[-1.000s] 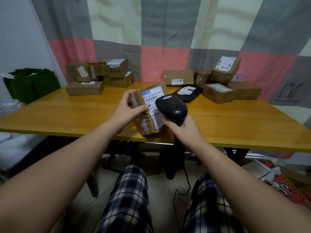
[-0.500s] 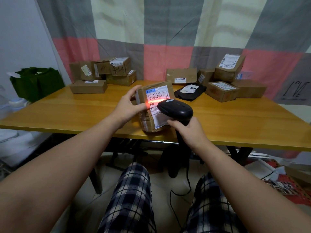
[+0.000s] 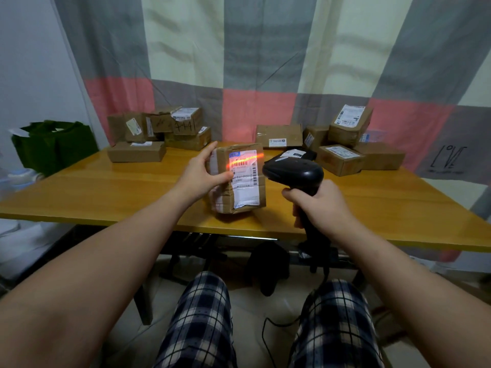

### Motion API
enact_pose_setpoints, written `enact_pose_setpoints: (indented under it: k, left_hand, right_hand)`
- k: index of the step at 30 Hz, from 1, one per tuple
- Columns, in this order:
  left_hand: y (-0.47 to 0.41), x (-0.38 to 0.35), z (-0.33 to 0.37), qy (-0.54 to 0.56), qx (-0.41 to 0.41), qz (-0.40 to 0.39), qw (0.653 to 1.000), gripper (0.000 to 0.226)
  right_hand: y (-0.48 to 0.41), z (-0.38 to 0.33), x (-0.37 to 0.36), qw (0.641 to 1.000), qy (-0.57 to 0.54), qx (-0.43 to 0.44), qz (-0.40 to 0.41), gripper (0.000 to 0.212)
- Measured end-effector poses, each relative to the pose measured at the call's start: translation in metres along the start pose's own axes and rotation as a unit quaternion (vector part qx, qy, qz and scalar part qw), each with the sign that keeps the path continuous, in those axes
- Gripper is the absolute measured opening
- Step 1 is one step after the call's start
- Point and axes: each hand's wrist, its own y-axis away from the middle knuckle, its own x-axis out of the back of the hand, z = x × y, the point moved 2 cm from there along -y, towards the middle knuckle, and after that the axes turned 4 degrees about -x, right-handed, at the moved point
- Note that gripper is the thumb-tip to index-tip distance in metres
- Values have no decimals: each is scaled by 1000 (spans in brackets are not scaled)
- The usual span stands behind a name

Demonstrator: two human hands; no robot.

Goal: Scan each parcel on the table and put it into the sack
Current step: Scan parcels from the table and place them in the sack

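Observation:
My left hand [image 3: 203,172] grips a brown cardboard parcel [image 3: 240,193] by its left side and holds it upright on the wooden table [image 3: 106,189], white label facing me. A red scan line glows across the barcode at the label's top. My right hand [image 3: 320,205] is closed around the handle of a black barcode scanner [image 3: 293,172], whose head sits just right of the parcel and points at the label. A green sack [image 3: 53,144] stands off the table's far left corner.
Several cardboard parcels are stacked at the back left [image 3: 159,134] and back right [image 3: 342,144] of the table, with a flat black parcel [image 3: 295,155] among the right group. A checked curtain hangs behind. The scanner's cable trails to the floor between my knees.
The scanner has drawn back to the right of the parcel, uncovering the label. The red scan line, absent a second ago, now crosses the barcode. The parcel stands more upright.

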Motion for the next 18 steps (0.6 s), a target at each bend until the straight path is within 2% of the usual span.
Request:
enact_pose_setpoints:
  k: [8, 18]
  left_hand:
    - [-3, 4, 1, -20, 1, 16, 1000, 90]
    - [9, 18, 1, -19, -27, 35, 999, 89]
  right_hand:
    - [9, -18, -1, 999, -30, -14, -34, 17]
    - [4, -24, -16, 998, -46, 6, -46, 15]
